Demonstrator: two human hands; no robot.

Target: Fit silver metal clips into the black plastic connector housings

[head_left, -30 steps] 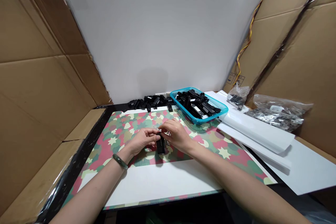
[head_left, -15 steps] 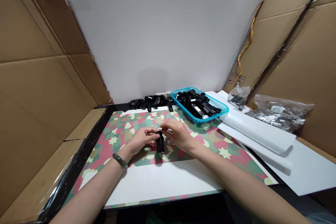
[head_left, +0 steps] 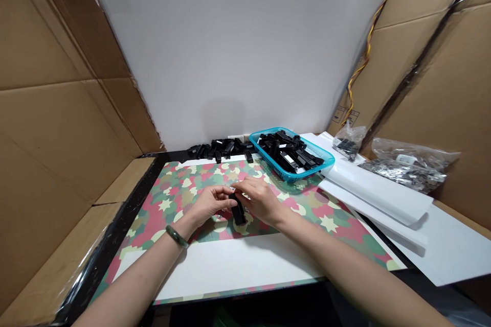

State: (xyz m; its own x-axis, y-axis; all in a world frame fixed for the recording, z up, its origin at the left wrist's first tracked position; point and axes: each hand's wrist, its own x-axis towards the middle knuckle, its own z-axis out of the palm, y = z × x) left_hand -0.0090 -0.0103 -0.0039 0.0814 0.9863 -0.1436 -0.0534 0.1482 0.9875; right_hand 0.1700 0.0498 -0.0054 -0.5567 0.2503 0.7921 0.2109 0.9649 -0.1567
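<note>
My left hand (head_left: 209, 203) and my right hand (head_left: 260, 197) meet over the camouflage-patterned mat (head_left: 169, 194). Between them is a small black plastic part (head_left: 238, 212), held upright and slightly tilted, its lower end near the mat. My left fingers pinch its top from the left. My right fingers are curled against its upper right side. A green bracelet (head_left: 177, 235) circles my left wrist. Whether a small metal piece sits in my right fingers is hidden.
A turquoise basket (head_left: 320, 152) of black parts stands at the back right. A loose heap of black parts (head_left: 218, 149) lies by the wall. White sheets (head_left: 376, 191), two plastic bags (head_left: 406, 166) and cardboard walls (head_left: 57, 127) ring the table.
The black part has tilted, its lower end swinging right. My right hand has closed in on its top, covering the small shiny pieces seen earlier.
</note>
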